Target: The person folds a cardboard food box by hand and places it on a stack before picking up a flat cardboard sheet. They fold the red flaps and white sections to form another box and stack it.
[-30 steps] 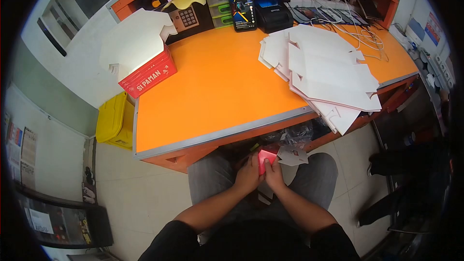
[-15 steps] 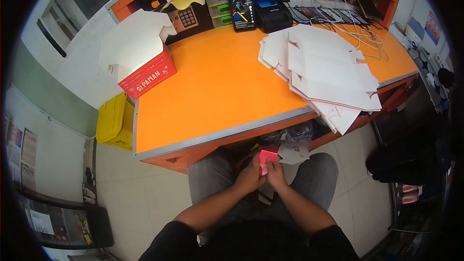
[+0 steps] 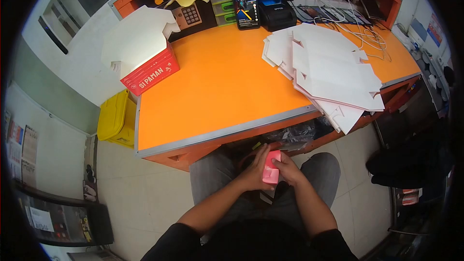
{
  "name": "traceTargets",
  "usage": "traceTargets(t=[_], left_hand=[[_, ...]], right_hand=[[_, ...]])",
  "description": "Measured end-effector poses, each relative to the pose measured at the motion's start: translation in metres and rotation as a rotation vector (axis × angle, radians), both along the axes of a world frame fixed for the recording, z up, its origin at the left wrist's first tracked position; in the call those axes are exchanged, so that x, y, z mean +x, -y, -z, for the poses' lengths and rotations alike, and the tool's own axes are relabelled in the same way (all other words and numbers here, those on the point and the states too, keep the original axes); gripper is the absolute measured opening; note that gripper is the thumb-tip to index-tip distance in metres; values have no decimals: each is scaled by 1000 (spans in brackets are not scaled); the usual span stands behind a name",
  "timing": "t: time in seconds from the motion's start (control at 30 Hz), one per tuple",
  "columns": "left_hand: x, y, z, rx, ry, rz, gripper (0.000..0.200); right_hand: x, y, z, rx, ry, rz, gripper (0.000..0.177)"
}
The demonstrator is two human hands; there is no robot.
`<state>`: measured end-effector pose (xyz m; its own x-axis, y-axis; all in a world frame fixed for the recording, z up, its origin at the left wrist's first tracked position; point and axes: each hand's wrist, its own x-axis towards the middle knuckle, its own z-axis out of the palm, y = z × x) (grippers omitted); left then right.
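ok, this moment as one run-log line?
left hand: holding pink box | right hand: holding same box | orange desk: red SI PAMAN packaging at left, white die-cut sheets at right, smartphone upright at back

Between the red box (image 3: 152,73) at left and the white cardboard stack (image 3: 336,70) at right, a broad stretch of orange desk (image 3: 222,79) lies open. A phone (image 3: 247,8) and printer (image 3: 275,13) block the back. The metal front edge (image 3: 227,133) separates the left hand (image 3: 253,174) and right hand (image 3: 290,169) from that surface.
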<state>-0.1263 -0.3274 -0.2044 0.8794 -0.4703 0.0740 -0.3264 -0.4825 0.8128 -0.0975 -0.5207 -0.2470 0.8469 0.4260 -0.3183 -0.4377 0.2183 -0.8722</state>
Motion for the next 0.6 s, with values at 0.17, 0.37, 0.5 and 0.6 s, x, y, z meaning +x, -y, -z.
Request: traceTargets(t=[0.17, 0.37, 0.5, 0.6], left_hand=[[-4, 3, -3, 49, 24, 2, 130], [-6, 6, 1, 99, 94, -61, 122], [-5, 7, 0, 76, 140, -74, 119], [-5, 8, 0, 22, 153, -97, 120]], right_hand=[[3, 2, 6, 0, -109, 52, 27], [-2, -9, 6, -18, 15, 104, 28], [-4, -12, -1, 0, 37, 115, 29], [-9, -17, -8, -45, 32, 100, 32]])
